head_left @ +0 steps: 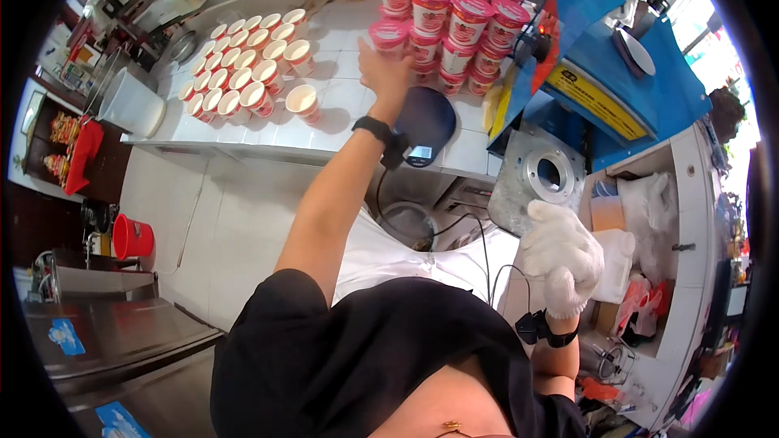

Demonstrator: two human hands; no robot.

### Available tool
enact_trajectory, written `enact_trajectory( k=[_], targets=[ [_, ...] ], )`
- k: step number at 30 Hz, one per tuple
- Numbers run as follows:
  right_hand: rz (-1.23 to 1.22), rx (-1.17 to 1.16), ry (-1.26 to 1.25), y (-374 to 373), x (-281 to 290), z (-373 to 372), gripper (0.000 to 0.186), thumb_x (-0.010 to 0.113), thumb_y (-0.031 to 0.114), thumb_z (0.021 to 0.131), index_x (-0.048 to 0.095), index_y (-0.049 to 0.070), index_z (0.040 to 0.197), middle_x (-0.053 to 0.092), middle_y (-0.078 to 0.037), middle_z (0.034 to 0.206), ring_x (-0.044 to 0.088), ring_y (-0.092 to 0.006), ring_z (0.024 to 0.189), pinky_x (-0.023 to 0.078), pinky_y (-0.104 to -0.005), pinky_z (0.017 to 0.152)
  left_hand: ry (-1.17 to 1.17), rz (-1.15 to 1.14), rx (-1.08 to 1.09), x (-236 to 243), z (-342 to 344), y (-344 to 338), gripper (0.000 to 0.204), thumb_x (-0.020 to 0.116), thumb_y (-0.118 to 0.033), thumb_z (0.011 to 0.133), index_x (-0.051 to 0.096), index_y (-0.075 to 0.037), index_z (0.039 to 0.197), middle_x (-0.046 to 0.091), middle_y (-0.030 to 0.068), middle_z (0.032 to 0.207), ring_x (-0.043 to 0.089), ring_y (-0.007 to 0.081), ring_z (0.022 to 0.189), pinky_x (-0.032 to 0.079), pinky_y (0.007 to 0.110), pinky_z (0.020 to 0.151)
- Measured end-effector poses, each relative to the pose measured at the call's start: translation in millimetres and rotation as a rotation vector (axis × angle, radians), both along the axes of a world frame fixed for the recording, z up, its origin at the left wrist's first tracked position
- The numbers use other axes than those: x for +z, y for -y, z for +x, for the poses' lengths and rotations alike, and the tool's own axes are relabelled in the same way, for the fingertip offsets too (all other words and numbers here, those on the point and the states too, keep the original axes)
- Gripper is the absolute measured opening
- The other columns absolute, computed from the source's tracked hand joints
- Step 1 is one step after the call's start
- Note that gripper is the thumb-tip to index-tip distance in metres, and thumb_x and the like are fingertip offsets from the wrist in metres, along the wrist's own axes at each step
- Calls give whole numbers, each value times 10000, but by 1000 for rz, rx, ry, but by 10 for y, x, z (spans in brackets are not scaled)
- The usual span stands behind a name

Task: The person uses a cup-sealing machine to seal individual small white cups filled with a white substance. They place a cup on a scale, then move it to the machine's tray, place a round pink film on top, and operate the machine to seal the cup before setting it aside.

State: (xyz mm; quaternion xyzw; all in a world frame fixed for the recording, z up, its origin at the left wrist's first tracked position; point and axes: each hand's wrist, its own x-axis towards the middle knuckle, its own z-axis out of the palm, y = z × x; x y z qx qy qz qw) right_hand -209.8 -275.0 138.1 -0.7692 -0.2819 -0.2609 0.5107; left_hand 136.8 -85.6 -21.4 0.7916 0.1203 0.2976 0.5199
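My bare left hand [385, 75] reaches across the white tiled counter, its fingers closed round a paper cup with a pink lid [389, 35]. That cup is at the near left corner of a stacked group of like lidded cups [469, 20]. Below this hand sits a dark round kitchen scale [426, 126] with a lit display. My right hand [561, 258], in a white knitted glove, is curled just in front of a metal plate with a round ring [549, 177], part of a blue machine [604, 73]. Whatever that hand may hold is hidden.
Several rows of open paper cups with pale contents [251, 65] stand on the counter's left. A translucent bucket [132, 103] is beside its left end. A red bucket [132, 237] stands lower left, and shelves with plastic bags [649, 219] are at the right. Black cables hang before me.
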Motion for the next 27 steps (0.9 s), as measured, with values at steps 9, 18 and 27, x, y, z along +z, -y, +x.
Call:
enact_trajectory(
  k=[9, 18, 27],
  targets=[
    [73, -21, -63, -123, -166, -2, 302, 633, 262, 917, 704, 48, 716, 681, -69, 738, 677, -289, 744, 547, -518, 919, 368, 214, -47, 328, -635, -1424, 810, 871, -136, 752, 497, -15, 1460, 609, 187, 1268, 569, 349, 1221, 452, 449, 1055],
    [23, -9, -100, -330, -129, 88, 218, 621, 199, 841, 721, 36, 735, 688, -92, 762, 683, -310, 789, 560, -512, 931, 10, 536, 287, -274, -318, -2943, 870, 878, -371, 742, 515, -70, 1473, 583, 176, 1427, 425, 380, 1383, 302, 591, 1118],
    [-64, -18, -127, -407, -133, 98, 155, 629, 150, 717, 730, 37, 749, 689, -99, 796, 691, -350, 885, 567, -513, 947, -152, 734, 175, -99, -177, -3057, 798, 881, -435, 698, 608, -71, 1354, 663, 167, 1284, 449, 395, 1349, 304, 606, 1087]
  ],
)
